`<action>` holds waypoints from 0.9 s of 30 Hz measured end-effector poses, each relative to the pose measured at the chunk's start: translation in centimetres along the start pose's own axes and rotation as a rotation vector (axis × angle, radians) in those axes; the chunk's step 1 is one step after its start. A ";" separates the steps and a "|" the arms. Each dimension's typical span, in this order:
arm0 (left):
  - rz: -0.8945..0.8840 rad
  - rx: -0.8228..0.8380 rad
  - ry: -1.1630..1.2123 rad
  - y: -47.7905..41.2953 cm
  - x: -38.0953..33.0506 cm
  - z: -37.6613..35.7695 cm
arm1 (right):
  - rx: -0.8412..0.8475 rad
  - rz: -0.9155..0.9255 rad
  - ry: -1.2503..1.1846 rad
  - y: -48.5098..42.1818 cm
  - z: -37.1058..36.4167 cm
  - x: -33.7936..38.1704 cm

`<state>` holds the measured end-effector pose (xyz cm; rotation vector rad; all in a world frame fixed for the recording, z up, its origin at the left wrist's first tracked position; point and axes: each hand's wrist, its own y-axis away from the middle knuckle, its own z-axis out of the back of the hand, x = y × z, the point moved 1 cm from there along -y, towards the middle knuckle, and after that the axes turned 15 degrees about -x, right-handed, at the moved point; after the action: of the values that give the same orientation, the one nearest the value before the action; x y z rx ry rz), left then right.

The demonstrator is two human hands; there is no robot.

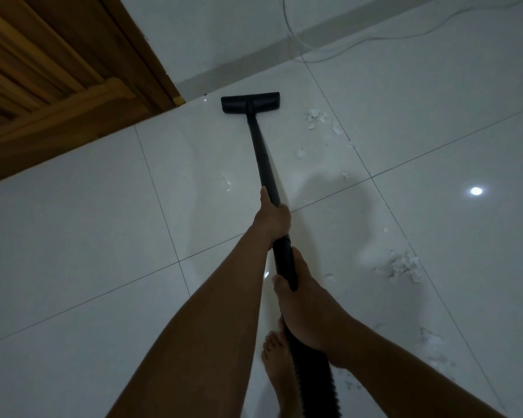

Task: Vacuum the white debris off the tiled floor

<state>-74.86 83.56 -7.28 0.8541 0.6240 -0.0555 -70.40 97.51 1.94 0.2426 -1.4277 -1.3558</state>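
Observation:
A black vacuum wand (261, 152) runs from my hands out to its flat black floor head (250, 103), which rests on the white tiled floor (88, 236) close to the far wall. My left hand (273, 217) is shut around the wand's middle. My right hand (299, 300) grips the wand lower down, where the ribbed black hose (314, 375) begins. White debris lies right of the wand: scraps (314, 117) near the head, a bigger heap (403, 267) at mid right, more bits (432, 339) by my right forearm, and a small fleck (226, 181) left of the wand.
A brown wooden door with slats (43, 70) fills the upper left corner. A white cable (360, 40) loops along the foot of the far wall. My bare foot (277, 366) stands just left of the hose. A ceiling light reflects off a tile (476, 191) at right.

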 end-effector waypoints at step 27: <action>0.008 -0.009 0.021 -1.5 0.3 0.6 | 0.000 0.014 0.033 -0.8 -0.8 0.6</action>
<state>-74.77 82.21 -8.19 0.8493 0.6395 -0.0362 -70.47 96.36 1.40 0.2542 -1.3995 -1.3346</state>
